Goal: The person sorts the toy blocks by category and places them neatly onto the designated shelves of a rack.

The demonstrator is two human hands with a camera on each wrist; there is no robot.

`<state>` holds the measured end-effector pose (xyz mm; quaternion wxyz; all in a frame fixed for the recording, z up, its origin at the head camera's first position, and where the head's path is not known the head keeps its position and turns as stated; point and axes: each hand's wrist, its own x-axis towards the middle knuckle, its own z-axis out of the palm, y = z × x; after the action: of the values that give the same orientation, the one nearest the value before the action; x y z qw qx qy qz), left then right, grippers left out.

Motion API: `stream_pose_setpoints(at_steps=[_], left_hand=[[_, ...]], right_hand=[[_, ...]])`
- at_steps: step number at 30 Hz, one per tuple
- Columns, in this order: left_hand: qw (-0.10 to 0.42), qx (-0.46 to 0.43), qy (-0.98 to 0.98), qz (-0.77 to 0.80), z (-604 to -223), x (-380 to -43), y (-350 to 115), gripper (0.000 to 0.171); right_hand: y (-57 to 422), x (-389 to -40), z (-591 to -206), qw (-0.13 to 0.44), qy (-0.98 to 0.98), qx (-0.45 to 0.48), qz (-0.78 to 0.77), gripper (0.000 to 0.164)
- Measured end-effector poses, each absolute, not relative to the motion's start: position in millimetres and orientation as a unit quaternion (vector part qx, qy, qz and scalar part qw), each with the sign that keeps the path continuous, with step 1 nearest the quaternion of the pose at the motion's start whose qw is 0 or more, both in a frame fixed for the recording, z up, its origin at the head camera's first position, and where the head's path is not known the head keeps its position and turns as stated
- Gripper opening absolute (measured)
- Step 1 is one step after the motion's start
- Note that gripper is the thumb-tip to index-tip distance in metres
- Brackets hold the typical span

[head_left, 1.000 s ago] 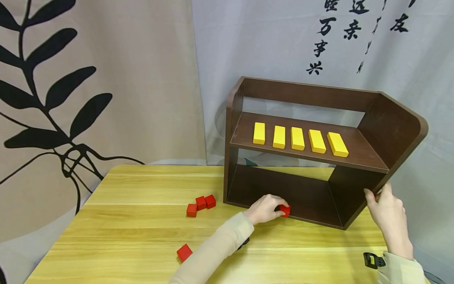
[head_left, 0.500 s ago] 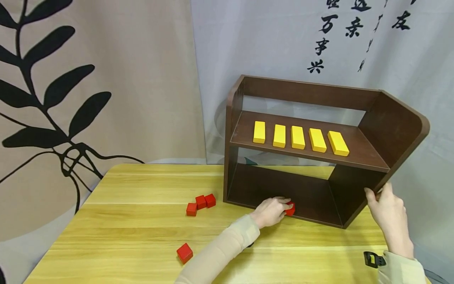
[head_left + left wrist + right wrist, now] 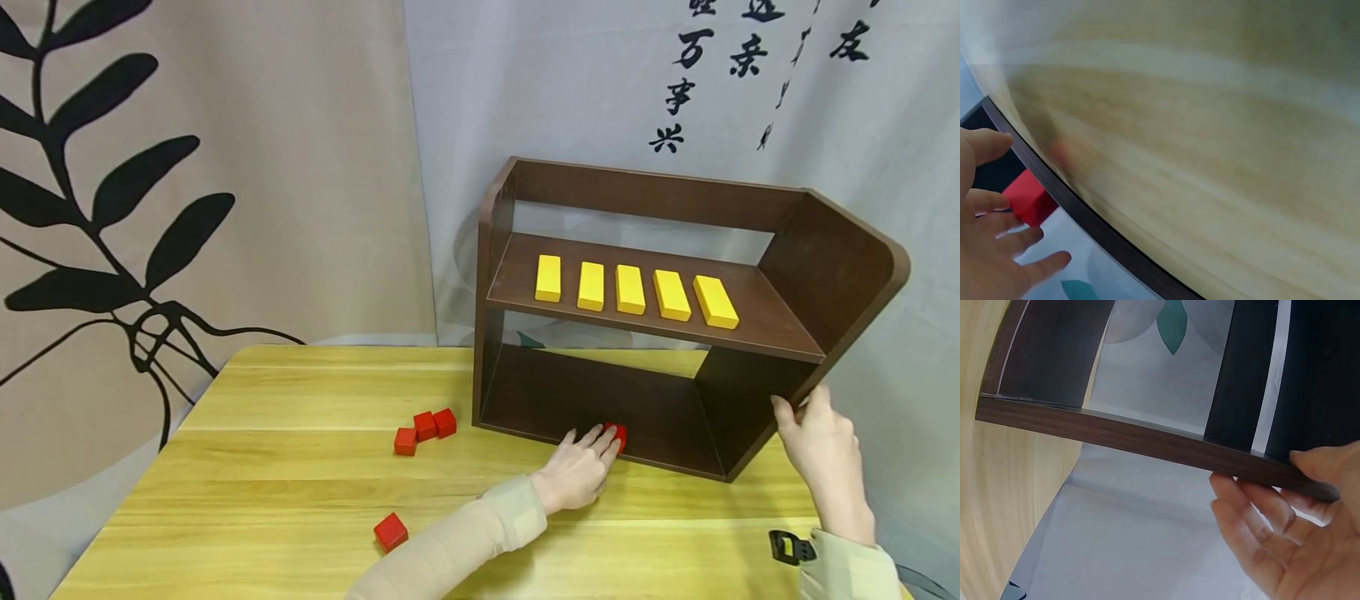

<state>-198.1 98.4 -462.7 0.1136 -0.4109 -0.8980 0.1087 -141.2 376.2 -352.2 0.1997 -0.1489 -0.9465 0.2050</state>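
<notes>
- Left hand (image 3: 576, 475): fingers extended and spread, the tips touching a red block (image 3: 619, 435); in the left wrist view the thumb stands apart from the block.
- Red block: located on the lower board of a dark brown shelf (image 3: 832, 275), at its front edge.
- Right hand (image 3: 823, 442): fingers clamped on the shelf's right side panel, thumb on the inner face and the other fingers outside.
- Upper board: five yellow blocks (image 3: 630, 290) lying flat in a spaced row.
- Wooden surface (image 3: 262, 500): carries the shelf; left of it, three red blocks (image 3: 425, 426) in a close group, and a single red block (image 3: 391, 532) nearer the viewer, beside the left sleeve (image 3: 457, 542).
- Background: a fabric backdrop (image 3: 337, 167) with dark leaf and character designs.
</notes>
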Motion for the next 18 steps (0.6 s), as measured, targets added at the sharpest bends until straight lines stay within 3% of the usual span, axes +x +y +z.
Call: stream_pose_setpoints(at_steps=[18], left_hand=[[0.021, -0.401, -0.911, 0.099, -454.8, -209.1, 137.1, 0.067]], right_hand=[[375.5, -140.8, -351.3, 0.197, -0.948, -0.148, 0.203, 0.038]])
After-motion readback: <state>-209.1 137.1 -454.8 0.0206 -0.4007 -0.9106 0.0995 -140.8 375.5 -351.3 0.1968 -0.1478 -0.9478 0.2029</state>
